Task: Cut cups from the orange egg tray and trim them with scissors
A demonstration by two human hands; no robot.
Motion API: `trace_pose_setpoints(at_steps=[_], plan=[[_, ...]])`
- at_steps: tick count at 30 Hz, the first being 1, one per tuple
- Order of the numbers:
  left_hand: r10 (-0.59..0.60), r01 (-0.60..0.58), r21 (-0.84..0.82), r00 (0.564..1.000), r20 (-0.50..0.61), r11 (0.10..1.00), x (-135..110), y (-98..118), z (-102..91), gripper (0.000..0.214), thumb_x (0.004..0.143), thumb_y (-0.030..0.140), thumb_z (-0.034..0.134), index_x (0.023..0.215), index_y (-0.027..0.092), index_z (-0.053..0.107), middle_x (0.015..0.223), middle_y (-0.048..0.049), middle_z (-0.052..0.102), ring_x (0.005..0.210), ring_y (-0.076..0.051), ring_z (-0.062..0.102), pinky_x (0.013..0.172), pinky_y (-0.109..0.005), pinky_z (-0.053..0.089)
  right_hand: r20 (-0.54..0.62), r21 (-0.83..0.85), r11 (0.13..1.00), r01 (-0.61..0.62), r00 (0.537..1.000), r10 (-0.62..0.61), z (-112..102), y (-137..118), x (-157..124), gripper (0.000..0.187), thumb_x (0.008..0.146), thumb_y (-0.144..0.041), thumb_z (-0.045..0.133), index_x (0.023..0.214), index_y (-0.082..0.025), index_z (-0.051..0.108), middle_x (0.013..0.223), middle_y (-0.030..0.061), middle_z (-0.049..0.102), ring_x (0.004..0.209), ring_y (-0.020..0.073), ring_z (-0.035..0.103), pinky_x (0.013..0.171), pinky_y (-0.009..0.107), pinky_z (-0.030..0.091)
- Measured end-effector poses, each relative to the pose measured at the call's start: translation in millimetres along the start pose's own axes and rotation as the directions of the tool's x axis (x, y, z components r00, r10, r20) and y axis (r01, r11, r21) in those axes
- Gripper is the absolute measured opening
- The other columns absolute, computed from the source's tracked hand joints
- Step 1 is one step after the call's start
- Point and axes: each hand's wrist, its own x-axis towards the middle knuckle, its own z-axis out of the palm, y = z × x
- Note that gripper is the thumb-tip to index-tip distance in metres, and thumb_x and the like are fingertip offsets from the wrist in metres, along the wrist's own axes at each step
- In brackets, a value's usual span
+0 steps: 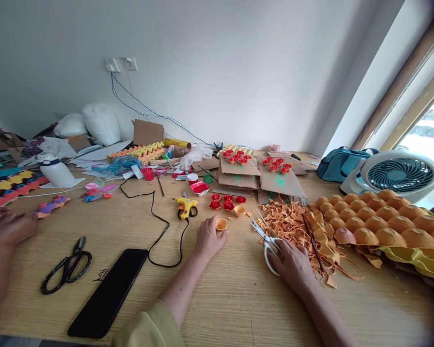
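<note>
The fingers (213, 222) of the left hand (207, 239) are closed around a small, round, orange pulp cup (221, 224) on the wooden table (217, 301), while to its right white-handled metal scissors (266, 237), aimed leftward and away, are gripped by the right hand (296, 262).

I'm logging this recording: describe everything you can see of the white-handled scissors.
The white-handled scissors have slim, silvery blades that look like metal and pale handle loops, probably plastic. They are at or just above the wooden table, beside the left edge of the heap of orange scraps. The blades point away from the person and leftward, tips slightly apart. The right hand holds the handles, partly hiding them; exactly how its fingers sit in the loops is unclear.
</note>
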Motion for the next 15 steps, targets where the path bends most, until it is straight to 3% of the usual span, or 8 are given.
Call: trace_pose_setpoints(at_steps=[6,8,15], plan=[[0.021,-0.023,-0.066,0.999,-0.026,0.998,0.9,-3.0,-0.1,0.041,0.08,0.027,0.067,0.119,0.021,0.055,0.105,-0.0109,0.066,0.096,-0.029,0.062,0.083,-0.044,0.051,0.089,-0.077,0.996,0.04,0.995,-0.033,-8.2,-28.2,15.5,0.028,0.094,-0.045,0.047,0.097,-0.023,0.064,0.094,0.0057,0.073,0.088,0.0218,0.067,0.082,0.035,0.036],[0.023,-0.028,-0.101,0.999,-0.049,0.994,2.6,-4.6,0.2,0.04,0.079,0.024,0.067,0.118,0.021,0.056,0.105,-0.0108,0.066,0.098,-0.028,0.062,0.085,-0.044,0.051,0.132,-0.11,0.992,0.065,0.99,-0.05,-11.7,-43.5,28.8,0.03,0.092,-0.049,0.049,0.088,-0.022,0.065,0.09,0.0055,0.073,0.084,0.0216,0.067,0.081,0.034,0.036],[-0.027,-0.021,-0.24,0.98,-0.196,0.971,12.7,-11.2,-5.1,0.04,0.082,0.02,0.064,0.119,0.02,0.051,0.111,-0.0111,0.064,0.105,-0.025,0.061,0.094,-0.042,0.05,0.245,-0.227,0.972,0.051,0.969,0.007,-11.5,-84.2,78.4,0.033,0.089,-0.047,0.052,0.088,-0.019,0.068,0.093,0.0118,0.074,0.089,0.0253,0.068,0.083,0.036,0.037]])
